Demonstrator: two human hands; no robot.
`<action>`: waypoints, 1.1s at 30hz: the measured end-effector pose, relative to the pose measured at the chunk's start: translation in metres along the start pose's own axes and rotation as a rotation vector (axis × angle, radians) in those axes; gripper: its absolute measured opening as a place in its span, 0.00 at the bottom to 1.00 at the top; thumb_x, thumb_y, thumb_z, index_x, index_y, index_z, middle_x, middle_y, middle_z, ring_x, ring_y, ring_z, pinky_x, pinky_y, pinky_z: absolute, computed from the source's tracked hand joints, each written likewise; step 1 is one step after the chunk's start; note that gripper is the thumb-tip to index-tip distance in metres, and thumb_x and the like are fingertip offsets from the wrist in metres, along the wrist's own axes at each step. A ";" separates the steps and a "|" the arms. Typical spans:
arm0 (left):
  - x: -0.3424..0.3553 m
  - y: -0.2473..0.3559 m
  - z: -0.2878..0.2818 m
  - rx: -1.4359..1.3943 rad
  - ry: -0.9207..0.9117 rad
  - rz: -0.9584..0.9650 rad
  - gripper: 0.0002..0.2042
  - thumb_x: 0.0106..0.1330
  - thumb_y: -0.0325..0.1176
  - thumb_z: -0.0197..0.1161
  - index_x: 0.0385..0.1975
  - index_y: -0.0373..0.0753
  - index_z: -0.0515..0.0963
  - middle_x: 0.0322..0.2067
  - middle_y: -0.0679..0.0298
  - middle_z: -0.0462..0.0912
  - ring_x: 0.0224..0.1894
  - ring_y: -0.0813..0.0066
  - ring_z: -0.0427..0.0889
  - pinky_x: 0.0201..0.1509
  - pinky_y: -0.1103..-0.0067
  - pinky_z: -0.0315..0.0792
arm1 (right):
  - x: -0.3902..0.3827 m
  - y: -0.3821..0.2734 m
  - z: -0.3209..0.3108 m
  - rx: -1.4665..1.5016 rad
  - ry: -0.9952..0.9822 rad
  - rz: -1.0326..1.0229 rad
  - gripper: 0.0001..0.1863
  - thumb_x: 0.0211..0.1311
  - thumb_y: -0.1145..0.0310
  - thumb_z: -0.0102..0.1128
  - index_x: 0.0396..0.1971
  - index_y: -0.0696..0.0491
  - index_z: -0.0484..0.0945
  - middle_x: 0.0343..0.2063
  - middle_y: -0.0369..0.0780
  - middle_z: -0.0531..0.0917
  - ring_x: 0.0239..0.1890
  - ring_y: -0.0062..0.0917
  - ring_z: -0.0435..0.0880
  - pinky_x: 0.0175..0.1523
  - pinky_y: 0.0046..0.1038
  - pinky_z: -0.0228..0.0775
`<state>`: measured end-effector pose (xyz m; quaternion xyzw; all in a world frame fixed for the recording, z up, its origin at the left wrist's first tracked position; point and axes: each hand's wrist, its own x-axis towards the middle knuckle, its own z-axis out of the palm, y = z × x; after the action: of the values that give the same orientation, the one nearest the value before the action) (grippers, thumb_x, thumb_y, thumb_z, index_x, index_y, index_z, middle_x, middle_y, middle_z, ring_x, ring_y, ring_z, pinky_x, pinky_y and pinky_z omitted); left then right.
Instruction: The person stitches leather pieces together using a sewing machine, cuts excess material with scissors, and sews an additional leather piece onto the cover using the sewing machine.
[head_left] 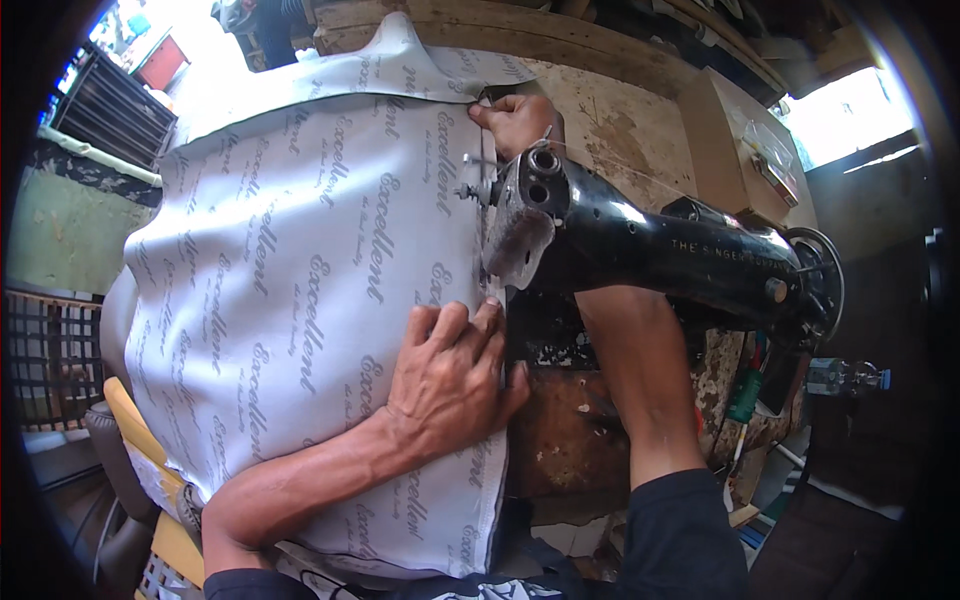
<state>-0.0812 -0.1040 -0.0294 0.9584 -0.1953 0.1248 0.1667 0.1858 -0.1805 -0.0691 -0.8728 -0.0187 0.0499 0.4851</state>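
White fabric, one sewing machine, one left hand, fingers curled, one right hand pinching fabric edge

The left hand rests on white printed fabric at the centre of the frame, beside a black sewing machine. At upper centre, the right hand pinches the fabric's edge; a clear bottle shows at right.
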 end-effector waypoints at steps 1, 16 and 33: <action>0.002 0.007 0.002 -0.041 -0.009 0.022 0.22 0.56 0.40 0.70 0.44 0.28 0.83 0.53 0.51 0.83 0.43 0.60 0.74 0.52 0.64 0.65 | 0.000 0.004 -0.014 -0.022 0.030 0.008 0.20 0.57 0.54 0.76 0.39 0.56 0.90 0.36 0.49 0.91 0.43 0.36 0.90 0.54 0.35 0.78; 0.011 0.012 0.004 -0.091 -0.009 0.043 0.21 0.57 0.39 0.69 0.45 0.28 0.83 0.55 0.52 0.83 0.43 0.60 0.74 0.52 0.64 0.65 | -0.001 0.007 -0.035 -0.064 0.022 0.064 0.19 0.57 0.54 0.76 0.38 0.56 0.91 0.35 0.49 0.91 0.42 0.37 0.90 0.54 0.35 0.78; 0.010 0.017 0.002 -0.082 -0.076 -0.012 0.24 0.60 0.40 0.66 0.49 0.27 0.81 0.56 0.50 0.81 0.46 0.59 0.74 0.54 0.64 0.64 | 0.006 0.006 -0.031 -0.007 0.002 0.081 0.20 0.55 0.53 0.78 0.36 0.56 0.91 0.33 0.48 0.90 0.39 0.35 0.90 0.50 0.35 0.79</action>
<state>-0.0790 -0.1228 -0.0233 0.9560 -0.2006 0.0792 0.1989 0.1946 -0.2094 -0.0583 -0.8746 0.0169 0.0686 0.4797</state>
